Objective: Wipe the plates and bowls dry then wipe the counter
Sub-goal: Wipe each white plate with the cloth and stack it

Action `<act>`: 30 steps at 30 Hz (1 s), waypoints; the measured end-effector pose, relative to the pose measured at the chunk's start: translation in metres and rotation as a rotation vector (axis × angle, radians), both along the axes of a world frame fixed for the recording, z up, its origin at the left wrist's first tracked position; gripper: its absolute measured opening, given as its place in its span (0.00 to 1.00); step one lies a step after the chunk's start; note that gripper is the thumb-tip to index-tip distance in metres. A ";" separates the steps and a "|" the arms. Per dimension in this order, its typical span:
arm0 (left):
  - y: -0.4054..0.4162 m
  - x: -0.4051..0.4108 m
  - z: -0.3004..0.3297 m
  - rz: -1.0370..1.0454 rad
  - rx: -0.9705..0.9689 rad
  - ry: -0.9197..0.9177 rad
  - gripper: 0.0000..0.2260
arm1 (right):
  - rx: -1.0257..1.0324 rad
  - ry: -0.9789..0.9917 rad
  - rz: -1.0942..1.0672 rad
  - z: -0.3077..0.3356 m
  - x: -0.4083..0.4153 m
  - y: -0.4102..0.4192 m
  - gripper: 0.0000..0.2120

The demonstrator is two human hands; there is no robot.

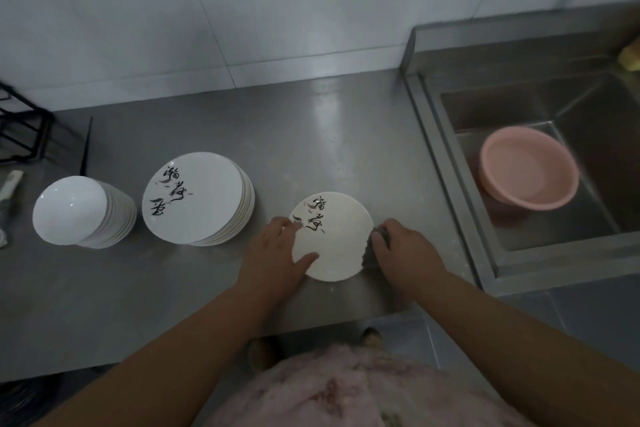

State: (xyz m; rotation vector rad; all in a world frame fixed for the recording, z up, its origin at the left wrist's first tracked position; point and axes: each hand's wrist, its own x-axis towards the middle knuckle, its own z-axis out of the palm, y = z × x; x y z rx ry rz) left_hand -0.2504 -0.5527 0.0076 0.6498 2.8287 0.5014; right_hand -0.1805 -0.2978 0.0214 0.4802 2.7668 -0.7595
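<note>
A round white plate with black brush writing [334, 239] sits near the middle of the frame, on the grey metal table [207, 288]. The left hand [277, 250] holds the plate's left edge, with the thumb on top of the plate and the fingers [294, 224] curled at the rim. The right hand [403, 246] is at the plate's right edge and its fingers grip a dark grey cloth [370, 252], which touches the rim of the plate.

To the left of this plate stands a stack of white plates with the same black writing [195, 198]. Further left is a stack of plain white bowls [83, 212]. Both stacks are on the table.

At the right of the frame is a steel sink [450, 163] with a pink plastic basin [530, 172] inside it. A black wire rack [24, 129] stands at the left edge of the frame.
</note>
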 end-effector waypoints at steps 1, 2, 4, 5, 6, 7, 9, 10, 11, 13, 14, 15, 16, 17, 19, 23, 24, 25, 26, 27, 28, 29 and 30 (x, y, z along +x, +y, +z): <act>0.001 -0.005 0.004 0.065 0.005 -0.071 0.28 | 0.041 -0.078 -0.004 0.000 -0.008 0.003 0.12; 0.003 -0.010 0.007 0.126 -0.008 -0.148 0.28 | 0.071 -0.164 0.001 -0.002 -0.015 0.006 0.15; 0.005 -0.020 0.008 0.178 -0.076 -0.271 0.26 | 0.089 -0.291 0.026 -0.006 -0.027 0.008 0.19; 0.006 -0.023 0.006 0.173 -0.107 -0.307 0.24 | 0.087 -0.321 0.042 -0.008 -0.032 0.008 0.21; 0.008 -0.025 0.006 0.170 -0.128 -0.340 0.22 | 0.080 -0.334 0.054 -0.010 -0.035 0.006 0.21; 0.009 -0.026 0.005 0.176 -0.128 -0.368 0.22 | 0.066 -0.338 0.058 -0.010 -0.037 0.003 0.22; 0.011 -0.027 0.003 0.204 -0.103 -0.406 0.21 | 0.038 -0.353 0.043 -0.010 -0.039 -0.003 0.21; 0.012 -0.026 0.004 0.222 -0.091 -0.420 0.21 | 0.027 -0.363 0.030 -0.009 -0.039 -0.005 0.21; 0.013 -0.025 0.004 0.241 -0.072 -0.432 0.21 | 0.014 -0.373 0.017 -0.008 -0.039 -0.005 0.21; 0.013 -0.024 0.006 0.262 -0.049 -0.459 0.21 | -0.007 -0.397 0.005 -0.004 -0.039 -0.006 0.22; 0.013 -0.023 0.009 0.267 -0.048 -0.471 0.21 | -0.011 -0.409 0.005 -0.001 -0.040 -0.006 0.23; 0.013 -0.023 0.012 0.269 -0.037 -0.474 0.21 | -0.015 -0.415 0.002 0.003 -0.040 -0.006 0.23; 0.012 -0.022 0.018 0.275 -0.023 -0.480 0.22 | -0.020 -0.411 -0.004 0.006 -0.040 -0.006 0.23; 0.012 -0.021 0.024 0.284 -0.001 -0.474 0.22 | -0.025 -0.395 -0.019 0.013 -0.041 -0.007 0.23; 0.013 -0.022 0.040 0.313 0.040 -0.466 0.24 | -0.048 -0.318 -0.063 0.029 -0.044 -0.008 0.23; 0.016 -0.028 0.077 0.407 0.240 -0.452 0.33 | -0.196 -0.045 -0.233 0.078 -0.049 -0.015 0.23; 0.017 -0.028 0.088 0.435 0.328 -0.438 0.36 | -0.274 0.037 -0.284 0.091 -0.050 -0.018 0.21; 0.017 -0.029 0.097 0.457 0.418 -0.413 0.37 | -0.349 0.133 -0.330 0.103 -0.052 -0.020 0.18; 0.018 -0.031 0.106 0.480 0.514 -0.394 0.37 | -0.416 0.230 -0.366 0.115 -0.053 -0.023 0.16; 0.019 -0.033 0.118 0.511 0.617 -0.388 0.36 | -0.486 0.319 -0.390 0.126 -0.055 -0.025 0.15; 0.022 -0.035 0.129 0.546 0.742 -0.405 0.34 | -0.569 0.391 -0.410 0.137 -0.056 -0.027 0.14; 0.026 -0.037 0.141 0.583 0.871 -0.436 0.29 | -0.667 0.442 -0.424 0.147 -0.057 -0.028 0.12; 0.028 -0.039 0.151 0.623 0.990 -0.474 0.23 | -0.750 0.476 -0.423 0.156 -0.057 -0.029 0.09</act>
